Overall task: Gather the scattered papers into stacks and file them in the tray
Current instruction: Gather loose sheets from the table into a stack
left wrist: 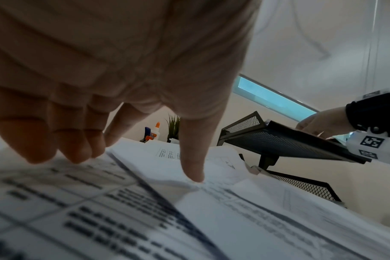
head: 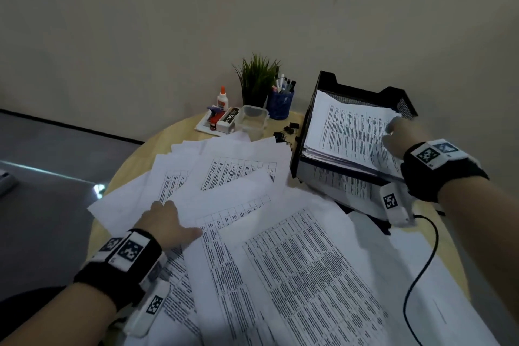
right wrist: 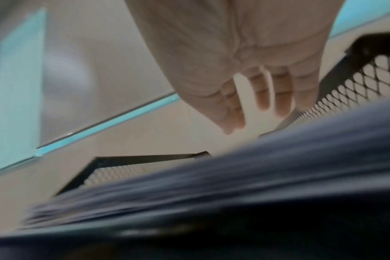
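Observation:
Printed white papers [head: 252, 222] lie scattered and overlapping across the round wooden table [head: 179, 132]. A black mesh tray [head: 398, 95] with two tiers stands at the back right; its upper tier holds a stack of papers [head: 348, 132]. My left hand [head: 165, 225] rests flat on the scattered sheets, fingers straight, fingertips [left wrist: 193, 174] touching the paper [left wrist: 145, 219]. My right hand [head: 396, 135] reaches over the upper tier with straight fingers [right wrist: 263, 95] above the stack [right wrist: 189, 190], beside the tray's mesh wall [right wrist: 356, 82].
At the table's back stand a potted plant [head: 257, 78], a blue pen cup [head: 280, 101], a glue bottle [head: 222, 98], a clear plastic box [head: 251, 121], a staples box [head: 229, 119] and loose black binder clips [head: 285, 133]. A black cable [head: 421, 261] runs over the papers at right.

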Demonstrator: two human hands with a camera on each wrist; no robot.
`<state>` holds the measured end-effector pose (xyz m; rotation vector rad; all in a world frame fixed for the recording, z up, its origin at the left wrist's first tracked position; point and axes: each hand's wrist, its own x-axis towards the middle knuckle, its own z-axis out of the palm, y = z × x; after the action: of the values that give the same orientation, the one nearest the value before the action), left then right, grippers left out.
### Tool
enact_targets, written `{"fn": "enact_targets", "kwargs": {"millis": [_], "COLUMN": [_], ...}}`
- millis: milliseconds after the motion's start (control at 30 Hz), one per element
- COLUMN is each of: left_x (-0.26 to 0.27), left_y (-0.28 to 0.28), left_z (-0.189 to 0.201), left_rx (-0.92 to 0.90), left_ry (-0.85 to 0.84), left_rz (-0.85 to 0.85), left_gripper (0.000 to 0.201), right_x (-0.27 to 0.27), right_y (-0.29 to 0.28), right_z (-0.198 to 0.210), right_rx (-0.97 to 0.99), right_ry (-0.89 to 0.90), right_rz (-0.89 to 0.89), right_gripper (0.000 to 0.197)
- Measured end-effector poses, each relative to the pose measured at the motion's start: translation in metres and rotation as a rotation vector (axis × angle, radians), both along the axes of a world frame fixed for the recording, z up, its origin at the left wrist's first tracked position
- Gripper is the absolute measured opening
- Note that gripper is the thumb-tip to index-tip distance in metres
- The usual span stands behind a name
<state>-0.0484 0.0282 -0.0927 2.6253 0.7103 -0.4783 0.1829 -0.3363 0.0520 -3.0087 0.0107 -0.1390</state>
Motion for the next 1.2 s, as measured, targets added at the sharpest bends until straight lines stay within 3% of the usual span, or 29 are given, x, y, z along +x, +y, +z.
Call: {"fn": "enact_targets", "kwargs": {"millis": [100,167,367,533,633,733,767,833,900,1033,1200], "left_x": [-0.012,-0.021,-0.038,-0.047,-0.052,-0.055,-0.057,-0.059,-0.061,-0.061,-0.062], "left_y": [-0.006,-0.013,-0.033,-0.039,-0.043,-0.041,-0.041,-0.041,-0.043,-0.044,-0.049], "left_z": [0.001,-0.001,0.001,0.003,0.003,0.005,0.006,0.006,0.004,0.001,-0.002], "left_rx": [-0.017,0.004,0.003,-0.009,-0.039,-0.177,-0.220,-0.317,-0.480,-0.911,-1.046], "left_ry": [0.042,0.071,0.008,-0.056,-0.079,-0.101,-0.125,-0.182,-0.280,-0.386,-0.379], "left_rz": [0.001,-0.018,-0.003,0.066,0.101,0.133,0.149,0.190,0.266,0.494,0.557], "left_gripper": [0.080,0.078,0.063,0.058,0.053,0.043,0.036,0.044,0.048,0.031,0.015], "right_x": [-0.039,-0.062,-0.084,-0.120,-0.150,-0.170,-0.176,-0.184,-0.189,-0.192,-0.185], "right_y": [0.011,0.016,0.022,0.022,0.026,0.023,0.022,0.019,0.015,0.009,0.009], "right_z": [0.007,0.004,-0.016,-0.037,-0.049,-0.072,-0.081,-0.093,-0.100,-0.114,-0.132], "right_rx": [-0.022,-0.071,0.001,0.167,0.195,0.125,0.108,0.043,-0.005,-0.009,-0.033], "right_ry": [0.202,0.297,0.213,-0.145,-0.067,0.201,0.290,0.417,0.454,0.465,0.490], "right_rz": [0.237,0.300,0.231,0.346,0.354,0.294,0.256,0.177,0.124,0.069,0.039], "right_gripper": [0.030,0.032,0.042,0.039,0.033,0.042,0.050,0.073,0.089,0.109,0.113]}}
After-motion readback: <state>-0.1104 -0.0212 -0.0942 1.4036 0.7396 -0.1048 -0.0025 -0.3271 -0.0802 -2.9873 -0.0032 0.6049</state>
